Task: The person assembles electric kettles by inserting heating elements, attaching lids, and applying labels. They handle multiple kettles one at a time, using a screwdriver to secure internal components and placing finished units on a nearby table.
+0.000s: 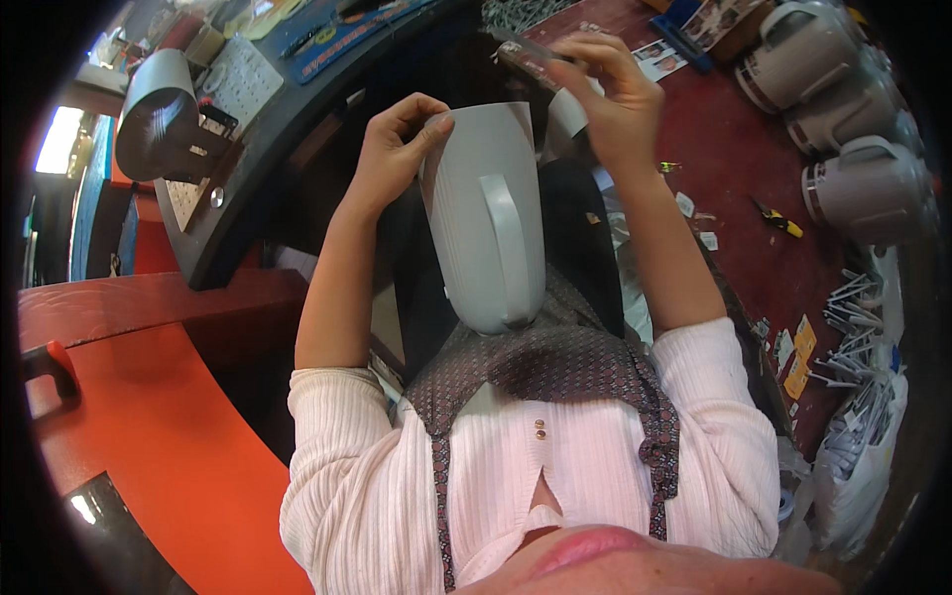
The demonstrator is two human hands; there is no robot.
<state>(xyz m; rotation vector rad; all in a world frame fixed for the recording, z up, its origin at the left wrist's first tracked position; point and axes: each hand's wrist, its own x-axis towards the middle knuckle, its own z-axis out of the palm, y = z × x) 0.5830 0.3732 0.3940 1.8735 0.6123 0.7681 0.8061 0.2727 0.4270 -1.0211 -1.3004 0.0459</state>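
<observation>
A pale grey plastic jug body (458,208) with a long side handle (508,238) lies tilted on my lap, its wide rim pointing away from me. My left hand (402,144) grips the rim at its left side, thumb outside. To the right of the rim and apart from it, my right hand (620,99) is raised. Its fingers are pinched on a thin greyish strip (524,46), whose kind I cannot make out. Below that hand a curved white piece (567,114) shows, partly hidden. A patterned apron (526,362) lies under the jug's base.
Several finished-looking grey jugs (861,188) stand on the dark red table (724,149) at the right. A small yellow-and-black tool (778,218) lies there, near a bundle of metal rods (853,327). On the left are a dark curved bench (233,218), a shiny metal cylinder (159,114) and an orange surface (169,416).
</observation>
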